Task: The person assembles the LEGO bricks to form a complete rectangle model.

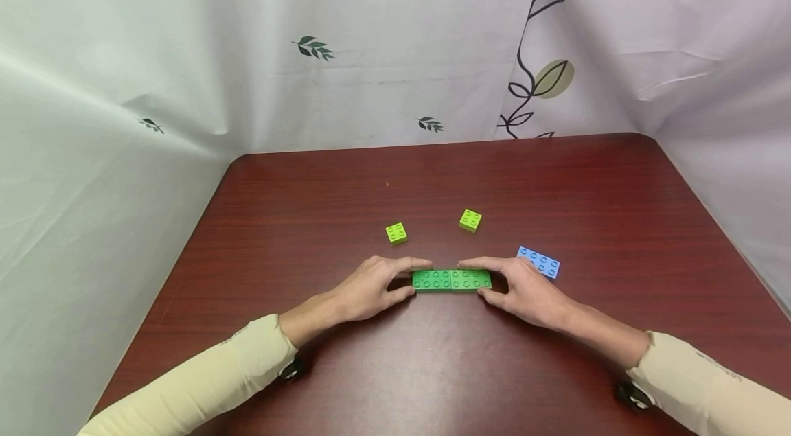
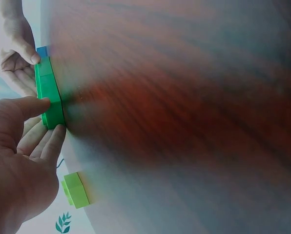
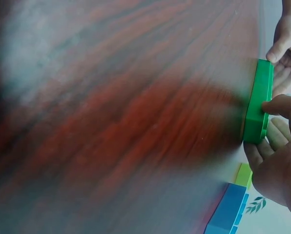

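Observation:
Two green toy building bricks lie end to end in a row on the table, studs up, with a thin seam between them. My left hand (image 1: 373, 288) pinches the left green brick (image 1: 431, 281), thumb along the near side and fingers at the far side. Over at the other end, my right hand (image 1: 525, 288) grips the right green brick (image 1: 471, 279) in the same way. Both wrist views show the thumbs pressed against the bricks' near sides. A blue brick (image 1: 546, 266) sits just beyond the right hand, partly hidden by it.
Past the green row lie two small lime bricks, one on the left (image 1: 397, 234) and one farther right (image 1: 470, 221). The dark red-brown table (image 1: 296, 202) has rounded far corners, and white printed sheets (image 1: 383, 10) hang around it.

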### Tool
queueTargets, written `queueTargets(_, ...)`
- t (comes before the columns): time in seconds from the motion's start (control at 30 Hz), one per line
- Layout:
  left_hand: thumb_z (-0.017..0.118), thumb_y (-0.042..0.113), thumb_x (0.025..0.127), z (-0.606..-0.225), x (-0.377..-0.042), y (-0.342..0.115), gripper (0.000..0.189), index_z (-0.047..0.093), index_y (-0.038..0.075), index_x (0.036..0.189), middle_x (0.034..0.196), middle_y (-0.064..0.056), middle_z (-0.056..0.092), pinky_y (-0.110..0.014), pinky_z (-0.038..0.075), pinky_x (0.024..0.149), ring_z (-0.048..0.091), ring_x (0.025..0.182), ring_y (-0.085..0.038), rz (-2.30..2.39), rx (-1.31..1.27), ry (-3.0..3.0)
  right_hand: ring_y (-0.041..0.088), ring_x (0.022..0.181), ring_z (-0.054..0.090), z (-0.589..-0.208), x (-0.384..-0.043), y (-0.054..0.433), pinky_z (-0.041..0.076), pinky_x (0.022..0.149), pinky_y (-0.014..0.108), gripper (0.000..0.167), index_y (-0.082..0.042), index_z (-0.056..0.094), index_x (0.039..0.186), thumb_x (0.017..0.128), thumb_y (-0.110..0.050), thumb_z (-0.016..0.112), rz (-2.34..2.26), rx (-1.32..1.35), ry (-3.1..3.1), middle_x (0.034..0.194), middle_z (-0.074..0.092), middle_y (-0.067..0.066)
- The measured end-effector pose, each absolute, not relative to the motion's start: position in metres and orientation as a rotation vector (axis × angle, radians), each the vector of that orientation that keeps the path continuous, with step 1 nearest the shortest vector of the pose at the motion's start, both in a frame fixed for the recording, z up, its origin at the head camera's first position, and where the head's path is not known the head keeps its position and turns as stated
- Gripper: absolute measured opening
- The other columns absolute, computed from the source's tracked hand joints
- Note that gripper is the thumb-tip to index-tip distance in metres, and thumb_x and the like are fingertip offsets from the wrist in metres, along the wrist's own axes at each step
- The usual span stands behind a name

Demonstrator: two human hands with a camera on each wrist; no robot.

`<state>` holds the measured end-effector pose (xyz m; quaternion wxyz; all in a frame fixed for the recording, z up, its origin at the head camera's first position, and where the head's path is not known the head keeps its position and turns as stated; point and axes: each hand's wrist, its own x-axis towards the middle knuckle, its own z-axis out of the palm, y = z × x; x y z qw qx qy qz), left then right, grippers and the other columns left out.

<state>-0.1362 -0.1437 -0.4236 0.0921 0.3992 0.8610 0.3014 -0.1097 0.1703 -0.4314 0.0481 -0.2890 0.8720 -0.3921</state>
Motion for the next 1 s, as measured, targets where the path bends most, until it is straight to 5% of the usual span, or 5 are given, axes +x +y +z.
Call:
queueTargets(0.23, 0.075, 0.010, 0.100, -0.423, -0.136, -0.143, 0.050, 0.062, 0.013, 0.148, 0.141, 0.000, 0.068, -0.036, 0.052, 0.106, 0.062, 0.129, -0.009, 0.897, 1.185, 2.553, 0.012, 0.092, 0.060, -0.430, -0.109, 0.169, 0.049, 0.078, 0.029, 0.052, -0.013, 0.069, 0.141, 0.092, 0.003, 0.078, -1.207, -0.861, 2.639, 0.125, 0.073, -0.005)
queueTargets(0.5, 0.076, 0.012, 0.100, -0.421, -0.136, -0.144, 0.050, 0.061, 0.012, 0.148, 0.141, 0.001, 0.069, -0.037, 0.052, 0.105, 0.063, 0.128, -0.008, 0.902, 1.178, 2.555, 0.018, 0.119, 0.068, -0.430, -0.110, 0.171, 0.055, 0.098, 0.043, 0.053, -0.011, 0.066, 0.143, 0.093, 0.001, 0.080, -1.267, -0.871, 2.624, 0.135, 0.071, -0.001)
queueTargets(0.8, 0.077, 0.015, 0.100, -0.419, -0.139, -0.146, 0.050, 0.062, 0.012, 0.148, 0.139, 0.003, 0.070, -0.037, 0.052, 0.106, 0.064, 0.128, -0.008, 0.924, 1.163, 2.564, 0.021, 0.132, 0.063, -0.425, -0.110, 0.175, 0.050, 0.106, 0.046, 0.061, -0.010, 0.063, 0.147, 0.090, -0.005, 0.085, -1.310, -0.840, 2.657, 0.138, 0.070, 0.001)
queueTargets(0.9, 0.078, 0.016, 0.099, -0.418, -0.139, -0.147, 0.051, 0.062, 0.012, 0.147, 0.138, 0.002, 0.070, -0.039, 0.052, 0.106, 0.064, 0.128, -0.010, 0.933, 1.159, 2.572, 0.020, 0.133, 0.062, -0.422, -0.109, 0.178, 0.050, 0.106, 0.046, 0.064, -0.012, 0.062, 0.149, 0.090, -0.009, 0.086, -1.322, -0.812, 2.658, 0.140, 0.069, 0.000)
queueTargets(1.0, 0.078, 0.018, 0.099, -0.417, -0.140, -0.148, 0.051, 0.062, 0.011, 0.147, 0.137, 0.001, 0.071, -0.041, 0.052, 0.107, 0.064, 0.129, -0.012, 0.930, 1.160, 2.590, 0.022, 0.118, 0.067, -0.421, -0.109, 0.181, 0.053, 0.094, 0.042, 0.065, -0.014, 0.061, 0.150, 0.091, -0.011, 0.086, -1.309, -0.798, 2.688, 0.141, 0.069, 0.001)
